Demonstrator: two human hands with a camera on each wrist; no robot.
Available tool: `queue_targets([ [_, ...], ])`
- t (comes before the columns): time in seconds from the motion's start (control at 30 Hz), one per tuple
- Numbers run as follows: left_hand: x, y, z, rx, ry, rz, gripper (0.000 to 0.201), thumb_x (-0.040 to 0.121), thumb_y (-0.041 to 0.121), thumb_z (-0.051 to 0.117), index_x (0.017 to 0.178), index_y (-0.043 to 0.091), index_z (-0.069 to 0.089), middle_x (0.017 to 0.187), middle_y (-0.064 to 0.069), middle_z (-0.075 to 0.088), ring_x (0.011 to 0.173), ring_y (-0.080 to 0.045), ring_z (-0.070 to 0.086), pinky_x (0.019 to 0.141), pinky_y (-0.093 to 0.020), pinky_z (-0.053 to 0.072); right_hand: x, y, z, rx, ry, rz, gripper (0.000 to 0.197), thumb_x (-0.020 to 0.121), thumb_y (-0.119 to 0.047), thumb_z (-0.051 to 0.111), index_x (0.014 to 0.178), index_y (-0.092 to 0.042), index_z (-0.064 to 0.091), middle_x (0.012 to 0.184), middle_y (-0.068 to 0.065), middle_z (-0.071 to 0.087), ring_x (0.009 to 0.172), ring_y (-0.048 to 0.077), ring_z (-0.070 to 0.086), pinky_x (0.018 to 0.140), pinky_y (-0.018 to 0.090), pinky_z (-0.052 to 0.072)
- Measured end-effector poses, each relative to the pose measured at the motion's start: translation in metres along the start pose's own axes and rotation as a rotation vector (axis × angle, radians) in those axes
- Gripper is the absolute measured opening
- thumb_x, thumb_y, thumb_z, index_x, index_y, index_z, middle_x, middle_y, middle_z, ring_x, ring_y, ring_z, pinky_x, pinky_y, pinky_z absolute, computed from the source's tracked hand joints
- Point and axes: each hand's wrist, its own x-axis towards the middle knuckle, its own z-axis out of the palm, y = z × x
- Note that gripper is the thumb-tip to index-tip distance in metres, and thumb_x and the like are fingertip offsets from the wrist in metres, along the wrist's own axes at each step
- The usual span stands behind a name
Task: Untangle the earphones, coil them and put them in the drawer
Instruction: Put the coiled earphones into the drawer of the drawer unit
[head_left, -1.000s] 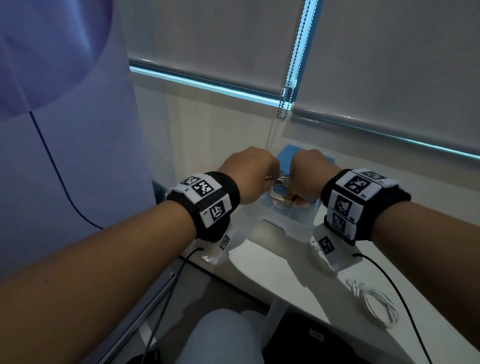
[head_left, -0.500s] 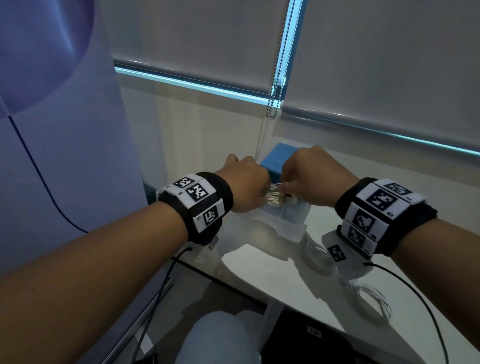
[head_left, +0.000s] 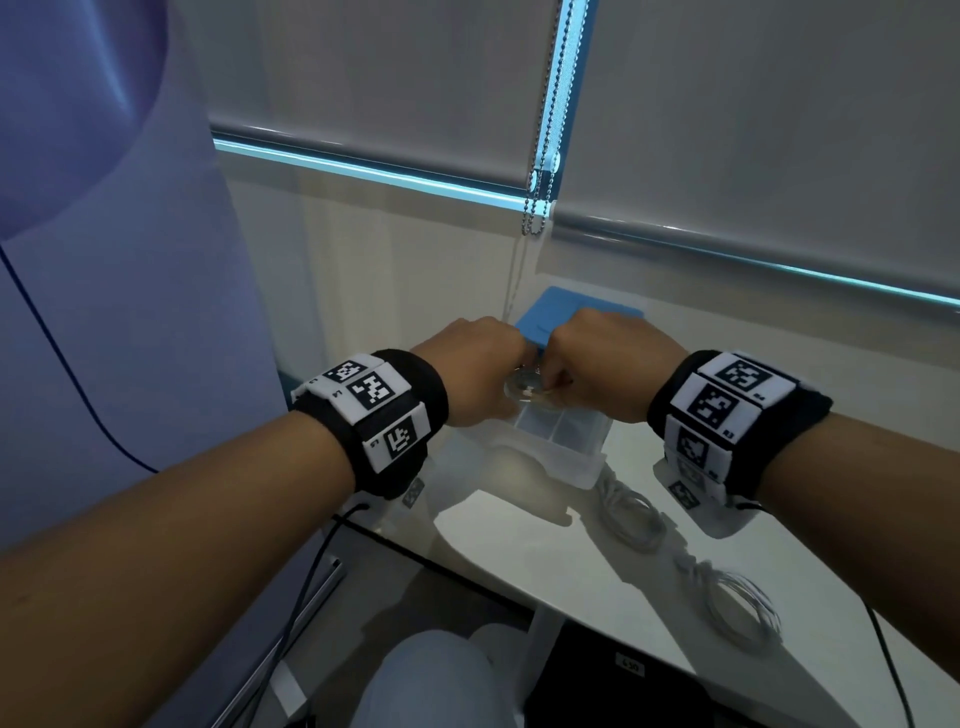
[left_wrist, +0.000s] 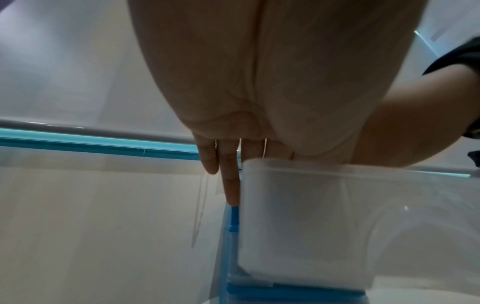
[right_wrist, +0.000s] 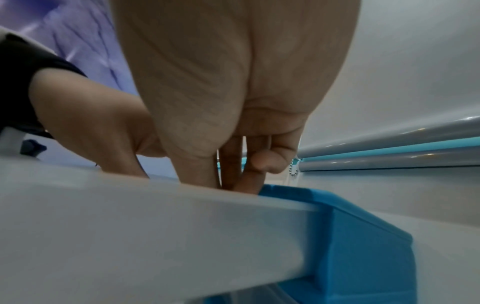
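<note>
In the head view a coil of white earphones (head_left: 525, 391) hangs between my two hands, just over the back part of an open translucent drawer (head_left: 569, 441). My left hand (head_left: 511, 371) grips the coil from the left and my right hand (head_left: 553, 379) pinches it from the right. The drawer is pulled out of a small blue cabinet (head_left: 545, 312). The left wrist view has fingers (left_wrist: 231, 185) reaching down beside the drawer wall (left_wrist: 311, 216), with thin cable strands between them. Seen from the right wrist, fingertips (right_wrist: 249, 183) dip behind the drawer rim (right_wrist: 155, 216). Most of the coil is hidden.
Two more coils of white cable (head_left: 628, 514) (head_left: 737, 613) lie on the white table (head_left: 519, 561) to the right of the drawer. A bead chain (head_left: 537, 197) hangs from the window blind behind. A purple panel (head_left: 130, 312) stands close on the left.
Both hands have drawn closer together and sunk with the coil towards the drawer. The right wrist dropped lower over the table.
</note>
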Motion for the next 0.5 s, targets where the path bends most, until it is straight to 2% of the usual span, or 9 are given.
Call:
queue_targets([
  [0.07,-0.001,-0.002,0.002,-0.016,0.033,0.011,0.043,0.086,0.031,0.075,0.125,0.022,0.057,0.119,-0.002,0.057,0.095,-0.026,0.060,0.081,-0.034,0.046,0.002,0.002,0.001,-0.028,0.004,-0.007,0.010,0.090,-0.024,0.067,0.084,-0.023,0.075,0.075,-0.001,0.057,0.076,0.026,0.063,0.059,0.030,0.044],
  [0.13,-0.002,-0.003,0.002,-0.083,0.083,0.000,0.054,0.086,0.034,0.077,0.131,0.024,0.050,0.126,-0.002,0.047,0.087,-0.026,0.056,0.077,-0.033,0.043,0.003,0.005,0.002,-0.011,-0.003,-0.017,0.009,0.092,-0.027,0.067,0.090,-0.026,0.076,0.080,-0.002,0.060,0.077,0.023,0.062,0.060,0.029,0.044],
  [0.17,-0.001,-0.004,0.002,-0.118,0.107,-0.005,0.060,0.086,0.036,0.076,0.137,0.024,0.046,0.132,-0.003,0.044,0.088,-0.026,0.055,0.078,-0.033,0.043,0.003,0.006,0.002,0.010,-0.003,-0.019,0.009,0.092,-0.029,0.067,0.092,-0.027,0.076,0.082,-0.003,0.062,0.077,0.022,0.062,0.061,0.030,0.045],
  [0.2,0.002,-0.005,0.002,-0.135,0.116,-0.008,0.067,0.087,0.039,0.075,0.144,0.024,0.043,0.141,-0.003,0.040,0.096,-0.027,0.056,0.083,-0.035,0.045,0.002,0.007,0.002,0.041,0.004,-0.025,0.010,0.092,-0.032,0.068,0.092,-0.027,0.077,0.083,-0.003,0.065,0.076,0.020,0.062,0.062,0.031,0.049],
  [0.23,0.004,-0.006,0.001,-0.124,0.107,-0.005,0.074,0.089,0.042,0.073,0.151,0.025,0.038,0.151,-0.002,0.035,0.110,-0.028,0.056,0.092,-0.038,0.047,0.000,0.009,0.001,0.083,0.018,-0.032,0.011,0.091,-0.035,0.070,0.092,-0.027,0.078,0.083,-0.003,0.069,0.076,0.019,0.063,0.065,0.034,0.054],
  [0.3,0.011,-0.009,-0.001,-0.065,0.042,0.011,0.079,0.090,0.047,0.071,0.156,0.028,0.032,0.163,0.001,0.025,0.135,-0.026,0.046,0.107,-0.045,0.043,-0.003,0.014,-0.001,0.211,0.070,-0.038,0.012,0.086,-0.036,0.076,0.091,-0.026,0.079,0.082,-0.004,0.072,0.073,0.015,0.062,0.069,0.038,0.057],
  [0.33,0.013,-0.009,-0.001,-0.060,0.014,0.023,0.076,0.090,0.045,0.071,0.155,0.028,0.035,0.163,0.001,0.028,0.137,-0.026,0.046,0.108,-0.044,0.042,-0.005,0.017,-0.003,0.273,0.096,-0.035,0.012,0.082,-0.035,0.079,0.089,-0.025,0.078,0.080,-0.006,0.072,0.071,0.011,0.061,0.069,0.038,0.056],
  [0.43,0.020,-0.010,0.002,-0.131,0.022,0.055,0.061,0.087,0.033,0.076,0.142,0.021,0.051,0.141,-0.003,0.051,0.122,-0.024,0.055,0.096,-0.030,0.043,-0.007,0.023,-0.003,0.271,0.076,-0.062,0.015,0.078,-0.036,0.083,0.087,-0.027,0.076,0.080,-0.011,0.067,0.069,0.005,0.056,0.068,0.035,0.054],
  [0.5,0.022,-0.011,0.004,-0.142,0.041,0.049,0.063,0.085,0.030,0.079,0.141,0.018,0.052,0.136,-0.003,0.054,0.119,-0.023,0.056,0.100,-0.036,0.046,-0.006,0.021,0.000,0.173,0.016,-0.089,0.012,0.081,-0.034,0.081,0.087,-0.028,0.073,0.081,-0.012,0.063,0.070,0.008,0.054,0.068,0.033,0.052],
])
